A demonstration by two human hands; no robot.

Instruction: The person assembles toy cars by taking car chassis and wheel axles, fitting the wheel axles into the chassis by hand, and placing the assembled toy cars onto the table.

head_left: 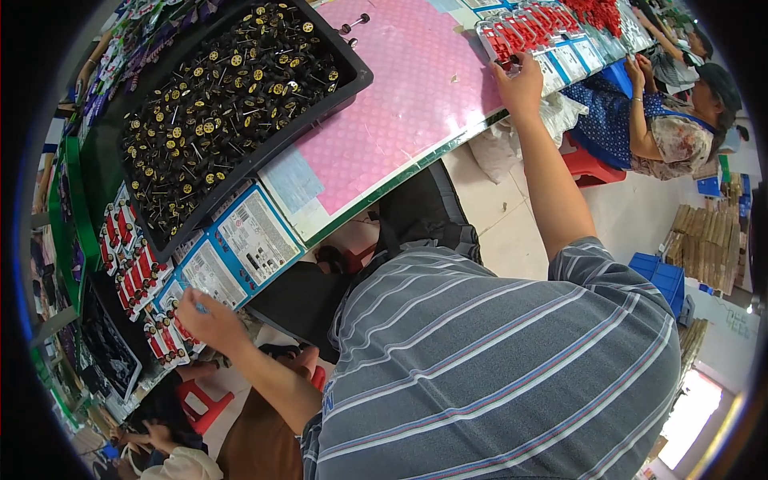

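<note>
Though crowded, parts (pixel 532 34) at right grip (pixel 522 86)

Assembly workshop: heaped small wheels (pixel 216 120), rows of red-white toys (pixel 138 278), workers (pixel 676 136) along bench (pixel 310 219), stacked cardboard (pixel 698 250).

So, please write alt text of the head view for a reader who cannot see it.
A person in a striped grey shirt works at a table, the right hand at a row of red parts, the left hand beside red-and-white pieces. The table holds a pink mat and a black bin of small wheels; another person sits at right.
</note>
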